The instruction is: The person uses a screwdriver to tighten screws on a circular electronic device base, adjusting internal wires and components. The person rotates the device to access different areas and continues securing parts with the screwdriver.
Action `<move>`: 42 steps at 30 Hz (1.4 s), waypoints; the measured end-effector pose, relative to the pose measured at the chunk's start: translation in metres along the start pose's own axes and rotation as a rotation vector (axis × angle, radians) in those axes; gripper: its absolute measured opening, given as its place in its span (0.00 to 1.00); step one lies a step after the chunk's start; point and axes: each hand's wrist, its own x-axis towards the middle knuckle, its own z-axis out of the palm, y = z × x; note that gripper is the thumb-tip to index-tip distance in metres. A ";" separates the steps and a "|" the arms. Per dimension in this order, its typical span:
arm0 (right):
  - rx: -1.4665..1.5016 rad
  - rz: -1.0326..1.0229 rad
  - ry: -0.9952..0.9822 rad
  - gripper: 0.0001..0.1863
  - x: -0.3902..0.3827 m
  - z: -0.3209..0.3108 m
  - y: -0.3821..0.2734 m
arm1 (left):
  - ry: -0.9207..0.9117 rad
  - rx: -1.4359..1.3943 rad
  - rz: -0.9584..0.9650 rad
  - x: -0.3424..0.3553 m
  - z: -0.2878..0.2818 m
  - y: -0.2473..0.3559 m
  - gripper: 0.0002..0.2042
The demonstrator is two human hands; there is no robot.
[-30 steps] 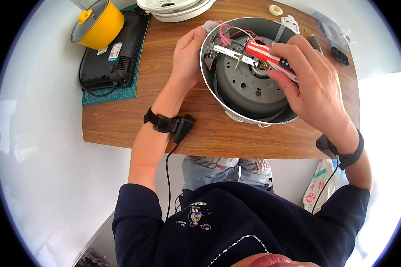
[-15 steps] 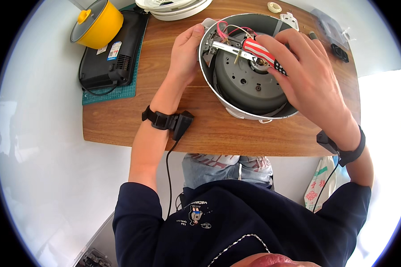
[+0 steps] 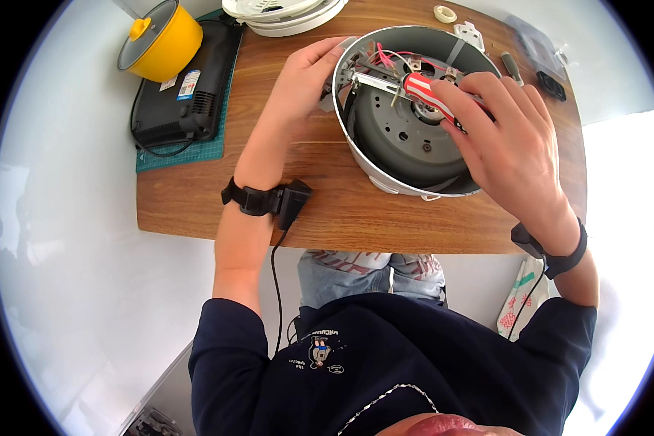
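Note:
A round grey-white rice cooker body (image 3: 385, 178) stands on the table, its underside open upward. Inside are a grey metal bowl (image 3: 392, 142), pink and white wires (image 3: 389, 53) and a slim metal lever bracket (image 3: 376, 81). My right hand (image 3: 505, 120) grips a screwdriver by its red-and-white striped handle (image 3: 423, 89). The handle slants over the bracket, pointing left; its shaft runs along the bracket and its tip is hard to make out. At the left wall of the body my left hand (image 3: 305, 80) is closed round the side near the rim, its fingertips partly hidden.
A yellow pot (image 3: 168, 45) sits on a black appliance (image 3: 174, 109) over a green cutting mat (image 3: 185, 156) at left. White round covers (image 3: 287, 18) lie behind. Toward the back right are a cream ring (image 3: 445, 13), a white bracket (image 3: 470, 33), a grey handle (image 3: 511, 67) and a clear box (image 3: 536, 47).
The cooker body has shifted slightly right. My left hand has moved a little along its left side, and the right hand has turned slightly with the screwdriver, uncovering the grey handle behind.

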 end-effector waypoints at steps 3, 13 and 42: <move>0.085 0.052 0.049 0.22 -0.009 -0.002 0.003 | -0.045 0.081 -0.112 0.003 -0.001 0.013 0.19; 0.232 0.193 0.173 0.20 -0.030 -0.002 -0.001 | -0.225 0.359 -0.283 0.023 0.009 0.045 0.21; 0.342 0.456 0.048 0.19 0.023 -0.002 0.009 | -0.135 0.115 -0.391 0.040 -0.008 0.043 0.20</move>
